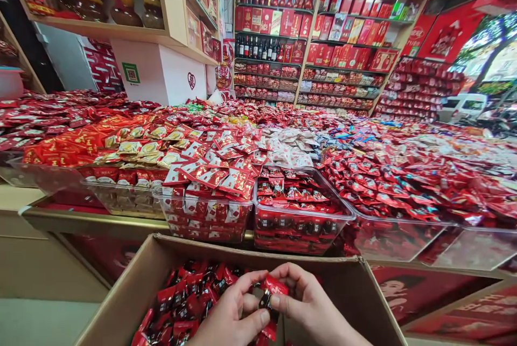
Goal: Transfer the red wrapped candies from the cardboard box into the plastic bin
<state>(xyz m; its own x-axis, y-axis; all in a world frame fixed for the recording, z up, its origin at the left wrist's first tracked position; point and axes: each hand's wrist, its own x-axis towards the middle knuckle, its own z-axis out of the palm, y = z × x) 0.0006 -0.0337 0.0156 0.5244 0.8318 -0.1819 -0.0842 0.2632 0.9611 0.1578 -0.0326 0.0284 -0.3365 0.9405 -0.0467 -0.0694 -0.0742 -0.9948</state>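
Up close now, the left hand (236,311) and right hand (305,300) meet over the cardboard box (335,276), both sets of fingers (291,270) pinching one red-and-black packet (276,284) between them! Loose red packets (189,297) crowd the box's left side. Just beyond, a clear bin (305,215) holds dark-red packets, beside a second bin (205,200) heaped with red-and-white ones. And way back, tall shelves (310,39) carry bottles and red boxes!
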